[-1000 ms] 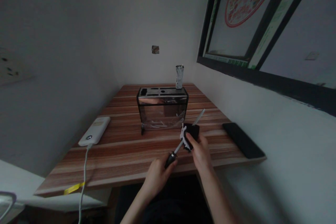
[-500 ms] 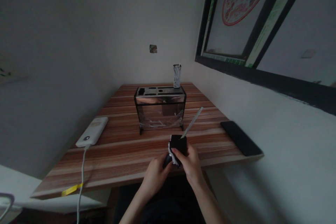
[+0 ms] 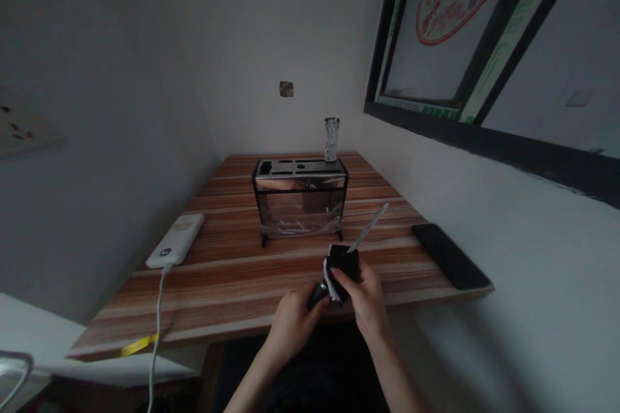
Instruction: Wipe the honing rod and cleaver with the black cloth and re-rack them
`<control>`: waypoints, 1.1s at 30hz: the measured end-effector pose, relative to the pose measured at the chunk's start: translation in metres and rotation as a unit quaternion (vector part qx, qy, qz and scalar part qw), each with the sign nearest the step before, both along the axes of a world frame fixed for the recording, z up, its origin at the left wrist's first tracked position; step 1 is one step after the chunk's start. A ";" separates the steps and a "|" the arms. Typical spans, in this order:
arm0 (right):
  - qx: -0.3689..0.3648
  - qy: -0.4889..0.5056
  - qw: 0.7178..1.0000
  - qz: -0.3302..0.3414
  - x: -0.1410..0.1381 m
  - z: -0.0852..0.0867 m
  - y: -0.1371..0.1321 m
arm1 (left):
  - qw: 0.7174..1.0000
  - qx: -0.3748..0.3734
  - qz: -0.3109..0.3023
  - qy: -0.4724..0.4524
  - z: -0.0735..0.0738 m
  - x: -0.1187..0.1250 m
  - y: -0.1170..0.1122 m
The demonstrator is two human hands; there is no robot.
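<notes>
My left hand (image 3: 293, 319) is closed around the black handle of a knife (image 3: 317, 295). The knife's narrow, pale blade slants up to the right. My right hand (image 3: 369, 300) grips a black piece with a ragged white edge (image 3: 345, 263), thumb on its front. This piece covers the middle of the knife; whether it is cloth or card I cannot tell. Just beyond my hands stands a knife block (image 3: 301, 184) with a slotted metal top and clear front, loose plastic film around its lower part. A whitish, plastic-wrapped object (image 3: 331, 140) stands upright at its right end.
The wood-striped table (image 3: 232, 297) ends in front of me. A white power bank (image 3: 177, 240) with a cable (image 3: 157, 322) lies left, near yellow tape (image 3: 139, 345) at the edge. A black phone (image 3: 450, 257) lies right, beside the wall. A framed window or mirror (image 3: 465, 45) hangs above.
Both hands, with the knife and black piece, have shifted slightly right. The left hand has drawn a little apart from the right, and more of the handle shows. The view has turned slightly left.
</notes>
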State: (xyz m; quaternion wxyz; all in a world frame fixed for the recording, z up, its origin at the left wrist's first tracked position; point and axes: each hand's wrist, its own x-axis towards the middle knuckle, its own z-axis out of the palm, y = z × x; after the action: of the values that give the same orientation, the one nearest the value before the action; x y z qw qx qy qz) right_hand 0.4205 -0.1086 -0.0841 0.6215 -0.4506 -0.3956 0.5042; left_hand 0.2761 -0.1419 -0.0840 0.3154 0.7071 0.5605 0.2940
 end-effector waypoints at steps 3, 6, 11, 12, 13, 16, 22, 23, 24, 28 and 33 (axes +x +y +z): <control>0.009 0.019 1.000 -0.011 0.006 0.007 0.007 | 1.000 -0.001 -0.009 -0.003 0.004 0.000 0.000; 0.016 0.046 0.999 -0.011 0.015 0.016 0.016 | 1.000 0.005 -0.005 0.012 0.005 0.001 -0.001; 0.024 0.072 0.996 -0.038 0.032 0.028 0.034 | 1.000 0.012 -0.004 0.022 0.001 0.000 -0.002; 0.031 0.078 0.995 -0.046 0.035 0.030 0.037 | 1.000 0.012 -0.004 0.022 0.001 0.000 -0.002; 0.041 0.084 0.994 -0.054 0.039 0.032 0.041 | 1.000 0.013 -0.004 0.023 0.000 0.000 -0.002; 0.075 0.101 0.990 -0.071 0.049 0.039 0.053 | 0.999 0.012 -0.006 0.029 0.000 0.000 -0.001; 0.117 0.121 0.978 -0.121 0.065 0.053 0.073 | 0.999 0.007 -0.006 0.038 0.001 0.001 -0.002; 0.122 0.122 0.977 -0.126 0.066 0.055 0.075 | 0.999 0.008 -0.007 0.037 0.000 0.001 -0.002; 0.125 0.123 0.976 -0.130 0.067 0.056 0.077 | 0.999 0.009 -0.008 0.034 0.000 0.001 -0.002; 0.128 0.135 0.974 -0.128 0.068 0.055 0.080 | 0.999 0.011 -0.006 0.031 0.000 0.000 -0.002; 0.108 0.157 0.974 -0.124 0.066 0.050 0.075 | 0.999 0.005 -0.010 0.031 0.002 -0.001 -0.002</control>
State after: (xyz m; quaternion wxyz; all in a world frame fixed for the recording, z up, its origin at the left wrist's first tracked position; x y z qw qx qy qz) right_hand 0.4869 -0.0337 -0.0342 0.7788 -0.3415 -0.2859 0.4418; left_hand 0.2756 -0.1439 -0.0821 0.2975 0.7231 0.5611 0.2716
